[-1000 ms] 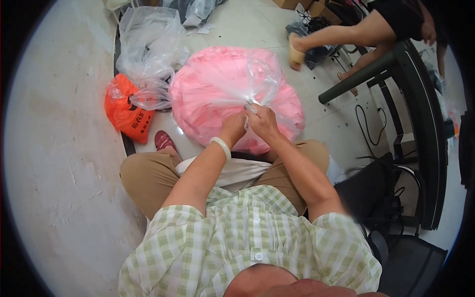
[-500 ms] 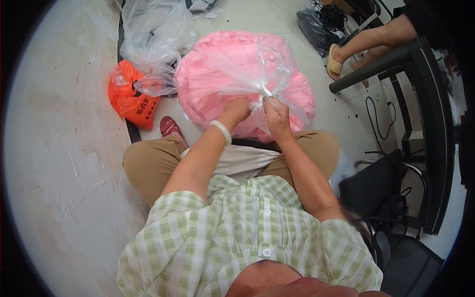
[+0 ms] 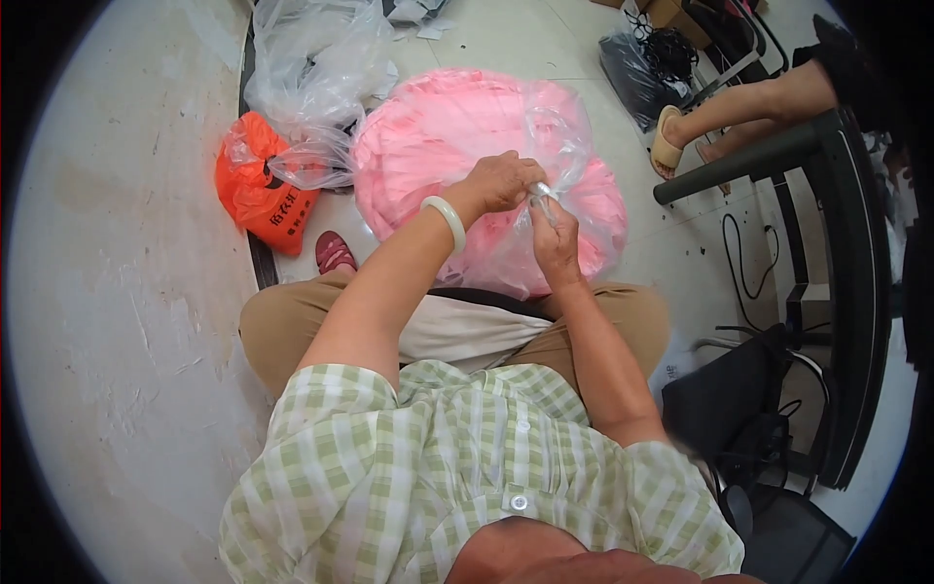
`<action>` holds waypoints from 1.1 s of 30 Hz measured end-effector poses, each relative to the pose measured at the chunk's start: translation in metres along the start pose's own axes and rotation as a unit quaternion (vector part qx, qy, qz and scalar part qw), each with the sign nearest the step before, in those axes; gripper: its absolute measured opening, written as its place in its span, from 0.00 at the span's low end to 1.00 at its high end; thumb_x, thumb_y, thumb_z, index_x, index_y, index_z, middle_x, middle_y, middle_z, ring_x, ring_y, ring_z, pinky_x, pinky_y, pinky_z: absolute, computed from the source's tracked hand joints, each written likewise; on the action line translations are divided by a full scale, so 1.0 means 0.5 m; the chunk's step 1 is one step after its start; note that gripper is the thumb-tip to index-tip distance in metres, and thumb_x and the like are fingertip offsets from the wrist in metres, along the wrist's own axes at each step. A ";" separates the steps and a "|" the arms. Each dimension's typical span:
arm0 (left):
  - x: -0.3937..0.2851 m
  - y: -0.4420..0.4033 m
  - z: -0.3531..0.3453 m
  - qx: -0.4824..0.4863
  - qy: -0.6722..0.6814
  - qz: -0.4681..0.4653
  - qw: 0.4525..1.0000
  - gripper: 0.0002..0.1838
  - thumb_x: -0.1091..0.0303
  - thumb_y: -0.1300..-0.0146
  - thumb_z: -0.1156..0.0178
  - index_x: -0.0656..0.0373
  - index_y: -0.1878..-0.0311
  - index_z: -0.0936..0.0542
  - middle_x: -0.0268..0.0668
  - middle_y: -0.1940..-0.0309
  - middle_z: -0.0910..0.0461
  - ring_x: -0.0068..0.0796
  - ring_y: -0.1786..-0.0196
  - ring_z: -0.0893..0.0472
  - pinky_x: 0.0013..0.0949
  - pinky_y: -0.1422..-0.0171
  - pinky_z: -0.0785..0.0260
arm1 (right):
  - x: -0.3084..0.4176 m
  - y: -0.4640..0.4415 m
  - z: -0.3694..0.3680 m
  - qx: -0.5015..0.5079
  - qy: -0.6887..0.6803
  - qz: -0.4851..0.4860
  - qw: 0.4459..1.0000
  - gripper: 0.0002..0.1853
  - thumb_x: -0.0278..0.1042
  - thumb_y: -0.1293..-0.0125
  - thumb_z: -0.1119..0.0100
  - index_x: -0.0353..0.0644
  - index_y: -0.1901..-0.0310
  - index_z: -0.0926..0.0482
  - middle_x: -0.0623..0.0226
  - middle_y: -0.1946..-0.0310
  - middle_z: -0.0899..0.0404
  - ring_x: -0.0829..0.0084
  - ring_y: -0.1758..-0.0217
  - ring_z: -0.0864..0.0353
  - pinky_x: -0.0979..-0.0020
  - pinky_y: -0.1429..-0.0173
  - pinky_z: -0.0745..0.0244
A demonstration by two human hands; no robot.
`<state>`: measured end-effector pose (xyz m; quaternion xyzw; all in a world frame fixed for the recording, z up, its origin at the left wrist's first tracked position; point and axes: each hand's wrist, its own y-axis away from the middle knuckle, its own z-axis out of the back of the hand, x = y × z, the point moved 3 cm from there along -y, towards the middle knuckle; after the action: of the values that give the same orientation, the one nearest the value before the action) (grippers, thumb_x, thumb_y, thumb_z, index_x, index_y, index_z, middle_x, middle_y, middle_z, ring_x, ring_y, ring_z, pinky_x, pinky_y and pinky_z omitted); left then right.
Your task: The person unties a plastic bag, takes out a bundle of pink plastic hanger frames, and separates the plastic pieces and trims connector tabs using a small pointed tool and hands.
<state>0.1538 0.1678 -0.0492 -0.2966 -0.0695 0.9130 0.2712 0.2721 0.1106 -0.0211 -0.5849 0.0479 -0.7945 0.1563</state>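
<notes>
A large clear plastic bag (image 3: 457, 127) packed with folded pink material, perhaps cloth, stands on the floor before my knees. Its gathered neck (image 3: 543, 191) is bunched into a tight twist. My left hand (image 3: 504, 182), with a pale bangle at the wrist, is closed at the top of that twist. Just below and to the right, my right hand (image 3: 557, 238) pinches the bag's neck, thumb on top. Whether the neck is knotted is hidden by my fingers.
To the left sit an orange bag (image 3: 263, 190) with black print and crumpled clear plastic (image 3: 316, 73). A dark table frame (image 3: 827, 195) stands on the right, beside another person's slippered foot (image 3: 666, 141). A black bag (image 3: 630, 73) and cables lie behind.
My left hand has moved up and right, over the bag's neck and closer to my right hand. The right hand has shifted slightly down and keeps its grip.
</notes>
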 end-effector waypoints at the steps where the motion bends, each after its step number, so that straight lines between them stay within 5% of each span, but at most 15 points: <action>1: 0.010 -0.005 -0.001 0.003 0.001 -0.001 1.000 0.15 0.71 0.51 0.44 0.44 0.58 0.25 0.28 0.60 0.24 0.38 0.63 0.24 0.39 0.60 0.29 | 0.004 0.001 -0.001 0.005 0.022 0.011 1.000 0.08 0.31 0.40 0.51 0.35 0.71 0.26 0.54 0.84 0.34 0.66 0.82 0.36 0.66 0.74 0.38; 5: 0.024 -0.008 -0.011 0.049 -0.033 0.015 0.998 0.07 0.66 0.52 0.45 0.46 0.66 0.26 0.30 0.66 0.24 0.40 0.63 0.23 0.41 0.63 0.30 | 0.020 0.010 0.000 0.037 0.051 0.030 0.998 0.08 0.31 0.40 0.51 0.36 0.73 0.27 0.54 0.83 0.33 0.65 0.82 0.33 0.66 0.74 0.38; 7: 0.020 -0.007 -0.011 0.053 -0.054 0.028 0.997 0.06 0.64 0.53 0.45 0.48 0.69 0.26 0.31 0.68 0.24 0.40 0.63 0.23 0.41 0.64 0.31 | 0.026 0.016 0.002 0.054 0.078 0.070 0.993 0.08 0.27 0.40 0.51 0.33 0.74 0.31 0.70 0.84 0.35 0.79 0.79 0.38 0.74 0.75 0.42; 11: 0.013 0.006 0.009 0.074 -0.049 0.100 0.991 0.08 0.60 0.54 0.45 0.51 0.73 0.25 0.38 0.74 0.23 0.44 0.66 0.23 0.44 0.65 0.32 | 0.020 -0.024 0.050 -0.027 0.100 0.188 0.977 0.09 0.29 0.39 0.51 0.36 0.76 0.29 0.71 0.85 0.34 0.79 0.83 0.38 0.75 0.78 0.44; 13: 0.001 0.015 0.030 0.098 -0.061 0.163 0.980 0.10 0.58 0.51 0.47 0.51 0.71 0.21 0.41 0.71 0.21 0.44 0.63 0.22 0.45 0.63 0.31 | 0.030 -0.059 0.086 0.001 -0.179 -0.154 0.972 0.09 0.31 0.39 0.52 0.39 0.74 0.26 0.73 0.86 0.34 0.82 0.87 0.41 0.77 0.82 0.48; 17: -0.016 0.049 0.033 0.082 -0.024 0.198 0.977 0.14 0.52 0.49 0.46 0.51 0.69 0.22 0.42 0.70 0.21 0.44 0.63 0.22 0.45 0.61 0.31 | 0.000 -0.129 0.143 -0.029 -0.235 -0.223 0.946 0.10 0.34 0.38 0.51 0.41 0.72 0.24 0.75 0.85 0.33 0.87 0.88 0.46 0.81 0.84 0.53; 19: -0.002 0.071 0.021 0.034 0.027 0.208 0.977 0.20 0.46 0.50 0.44 0.56 0.70 0.25 0.44 0.74 0.22 0.48 0.66 0.23 0.45 0.64 0.34 | 0.000 -0.157 0.177 -0.130 -0.046 -0.074 0.988 0.09 0.32 0.42 0.46 0.34 0.70 0.23 0.72 0.76 0.25 0.79 0.74 0.28 0.78 0.70 0.34; 24: 0.036 0.054 0.007 0.023 0.085 0.227 0.970 0.23 0.45 0.51 0.42 0.58 0.66 0.24 0.46 0.71 0.22 0.45 0.64 0.22 0.41 0.61 0.33 | 0.117 -0.076 0.116 0.002 0.059 0.057 0.997 0.12 0.36 0.45 0.41 0.36 0.66 0.22 0.63 0.74 0.22 0.75 0.64 0.23 0.73 0.59 0.29; 26: 0.054 0.029 0.006 0.055 0.094 0.229 0.967 0.24 0.45 0.50 0.42 0.59 0.64 0.24 0.46 0.69 0.21 0.43 0.63 0.22 0.39 0.59 0.33 | 0.140 -0.040 0.058 0.058 0.300 0.213 0.928 0.13 0.37 0.48 0.39 0.38 0.64 0.23 0.59 0.76 0.23 0.61 0.65 0.21 0.64 0.60 0.26; 29: 0.080 0.016 -0.017 0.094 0.133 0.190 0.968 0.25 0.46 0.51 0.41 0.58 0.60 0.23 0.45 0.68 0.21 0.41 0.63 0.22 0.36 0.57 0.32 | 0.043 -0.090 0.069 0.109 0.429 0.153 0.884 0.17 0.39 0.51 0.38 0.41 0.61 0.23 0.57 0.76 0.23 0.53 0.65 0.22 0.58 0.61 0.26; 31: 0.094 0.022 -0.028 0.115 0.202 0.205 0.951 0.25 0.48 0.51 0.40 0.58 0.57 0.23 0.43 0.66 0.20 0.38 0.62 0.22 0.34 0.55 0.33 | -0.013 -0.167 0.094 0.139 0.451 0.151 0.869 0.14 0.38 0.52 0.41 0.45 0.63 0.21 0.59 0.75 0.22 0.57 0.67 0.21 0.60 0.62 0.27; 33: 0.087 0.016 -0.018 0.102 0.190 0.203 0.955 0.25 0.47 0.52 0.41 0.58 0.58 0.22 0.45 0.65 0.21 0.40 0.60 0.22 0.35 0.54 0.33 | -0.028 -0.236 0.120 0.165 0.400 0.025 0.901 0.11 0.37 0.52 0.42 0.48 0.66 0.19 0.59 0.75 0.22 0.59 0.68 0.21 0.61 0.64 0.28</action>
<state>0.1259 0.1838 -0.0808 -0.4436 0.1386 0.8776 0.1174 0.3101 0.2328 0.0154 -0.1825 -0.0111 -0.9540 0.2378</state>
